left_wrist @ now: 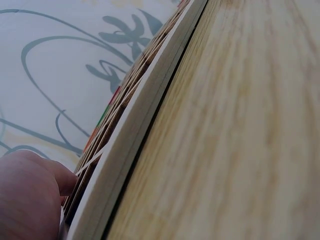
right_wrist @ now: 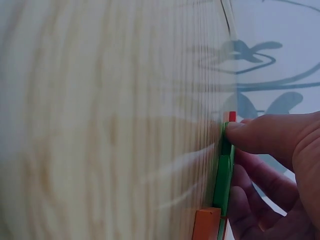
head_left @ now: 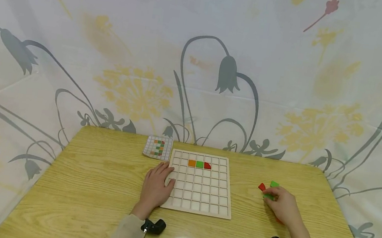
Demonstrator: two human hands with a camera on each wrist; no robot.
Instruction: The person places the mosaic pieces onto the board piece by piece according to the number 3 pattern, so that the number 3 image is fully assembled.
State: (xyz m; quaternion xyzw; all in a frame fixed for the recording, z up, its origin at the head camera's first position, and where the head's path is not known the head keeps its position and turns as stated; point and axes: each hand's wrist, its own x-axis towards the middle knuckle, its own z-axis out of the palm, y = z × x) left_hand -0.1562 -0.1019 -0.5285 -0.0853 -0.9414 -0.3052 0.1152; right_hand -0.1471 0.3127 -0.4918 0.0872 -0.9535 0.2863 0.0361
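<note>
A wooden grid board (head_left: 196, 212) lies on the table, with an orange tile (head_left: 191, 163), a green tile (head_left: 200, 164) and a red tile with one rounded corner (head_left: 207, 166) side by side in an upper row. My left hand (head_left: 156, 187) rests along the board's left edge, thumb and fingertips over its rim. Right of the board, my right hand (head_left: 284, 205) pinches a small green tile (right_wrist: 227, 142) low at the table. Around it lie a red tile (head_left: 261, 187), another green tile (head_left: 274, 184) and an orange tile (right_wrist: 206, 224), partly hidden by the hand in the head view.
A paper card (head_left: 158, 148) with a printed grid and colored squares lies at the board's upper left corner. The wood-grain table (head_left: 96, 179) ends at a flower-patterned cloth (head_left: 142, 48) at the back and sides.
</note>
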